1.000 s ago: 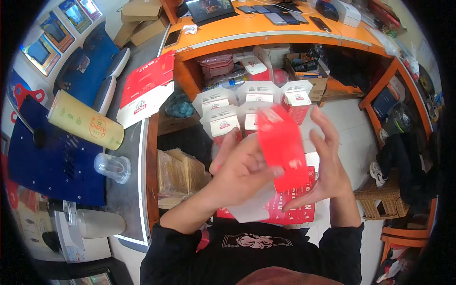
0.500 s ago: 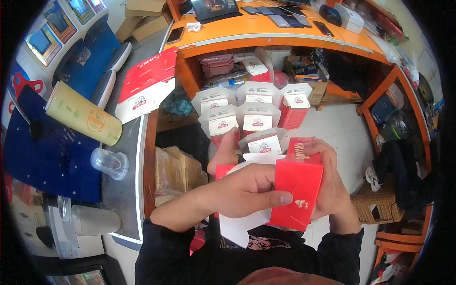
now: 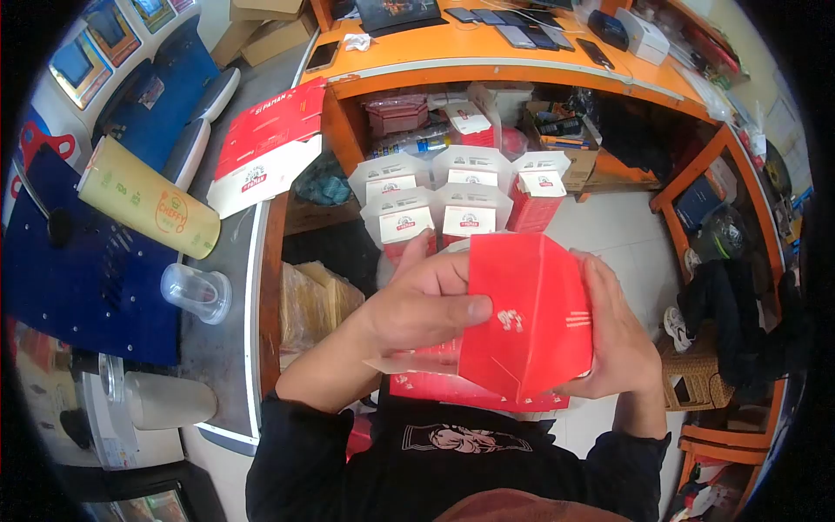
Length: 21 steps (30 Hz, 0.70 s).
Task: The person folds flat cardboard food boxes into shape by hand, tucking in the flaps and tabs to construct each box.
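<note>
Head view: a red box (image 3: 513, 317) is between the two hands, its long axis pointing away from the body toward white-topped boxes (image 3: 470, 221). The left hand (image 3: 417, 304) pinches its left edge, thumb on top; the right hand (image 3: 622, 344) clasps its right side, both equally near. Compared with half a second ago, it sits higher, two panels meeting at a crease.

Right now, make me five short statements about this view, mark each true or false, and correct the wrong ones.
1. The left hand and right hand both touch the red carton. True.
2. The phones lie on the floor. False: the phones lie on the orange desk.
3. A red-and-white cardboard sheet rests on the dark counter. True.
4. The person's sleeves are white. False: the sleeves are black.
5. White-topped boxes stand beyond the hands. True.
</note>
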Tool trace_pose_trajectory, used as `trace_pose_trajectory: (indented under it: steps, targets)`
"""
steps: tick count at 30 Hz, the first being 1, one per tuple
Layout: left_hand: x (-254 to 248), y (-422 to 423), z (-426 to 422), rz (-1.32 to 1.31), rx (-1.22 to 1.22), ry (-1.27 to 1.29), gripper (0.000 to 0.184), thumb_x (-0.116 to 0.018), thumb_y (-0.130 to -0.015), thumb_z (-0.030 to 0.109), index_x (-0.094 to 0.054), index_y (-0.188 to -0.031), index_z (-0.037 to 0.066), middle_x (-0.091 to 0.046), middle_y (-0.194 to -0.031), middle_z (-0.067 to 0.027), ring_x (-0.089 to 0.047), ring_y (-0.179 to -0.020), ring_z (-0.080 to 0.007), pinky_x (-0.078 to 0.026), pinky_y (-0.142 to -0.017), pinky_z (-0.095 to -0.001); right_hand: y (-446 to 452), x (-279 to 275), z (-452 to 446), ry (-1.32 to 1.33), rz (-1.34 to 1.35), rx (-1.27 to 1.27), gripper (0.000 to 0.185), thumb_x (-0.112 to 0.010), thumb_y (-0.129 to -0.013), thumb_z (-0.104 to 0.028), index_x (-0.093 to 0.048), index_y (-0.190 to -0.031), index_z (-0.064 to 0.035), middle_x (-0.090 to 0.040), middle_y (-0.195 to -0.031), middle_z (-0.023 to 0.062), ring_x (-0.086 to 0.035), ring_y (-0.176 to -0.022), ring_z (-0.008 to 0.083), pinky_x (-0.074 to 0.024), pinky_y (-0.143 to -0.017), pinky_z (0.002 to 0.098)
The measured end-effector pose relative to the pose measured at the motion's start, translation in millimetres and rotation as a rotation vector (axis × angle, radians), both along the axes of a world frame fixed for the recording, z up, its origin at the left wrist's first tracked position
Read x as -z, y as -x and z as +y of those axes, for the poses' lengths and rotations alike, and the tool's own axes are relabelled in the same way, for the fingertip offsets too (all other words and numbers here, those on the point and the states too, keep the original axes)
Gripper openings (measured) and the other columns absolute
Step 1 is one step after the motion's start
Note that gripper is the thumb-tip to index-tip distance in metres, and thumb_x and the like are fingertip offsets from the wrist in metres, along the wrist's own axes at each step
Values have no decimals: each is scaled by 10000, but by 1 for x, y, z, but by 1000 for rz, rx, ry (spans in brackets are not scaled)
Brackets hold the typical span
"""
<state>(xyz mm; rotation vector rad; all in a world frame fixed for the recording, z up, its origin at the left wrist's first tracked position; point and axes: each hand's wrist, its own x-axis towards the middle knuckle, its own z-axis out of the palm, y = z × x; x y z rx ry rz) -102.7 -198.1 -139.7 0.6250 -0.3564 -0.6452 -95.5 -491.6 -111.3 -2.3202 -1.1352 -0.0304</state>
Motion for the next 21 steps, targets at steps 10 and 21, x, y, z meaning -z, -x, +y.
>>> trace_pose_trajectory:
  steps: [10, 21]
  targets:
    - [82, -77, 5, -439, -526, -412, 529, -754, -910, 203, -501, -1334, 13, -587, -1312, -162, -654, -1123, -228, -546, -905, -352, -27, 52, -19, -366, 1049, 21, 1379, -960, -613, -302, -54, -1618, -38, -312, -1574, 224, -369, -1446, 335, -327, -1169, 454]
    - [57, -72, -6, -898, -479, -1081, 447, -721, -852, 268, -662, -1247, 68, -682, -1208, -150, -667, -1105, -310, -509, -947, -404, -25, 127, -53, -473, 1580, -181, 1000, -848, -757, -325, -345, -1550, 15, -475, -1531, 152, -437, -1411, 242, -344, -1155, 385]
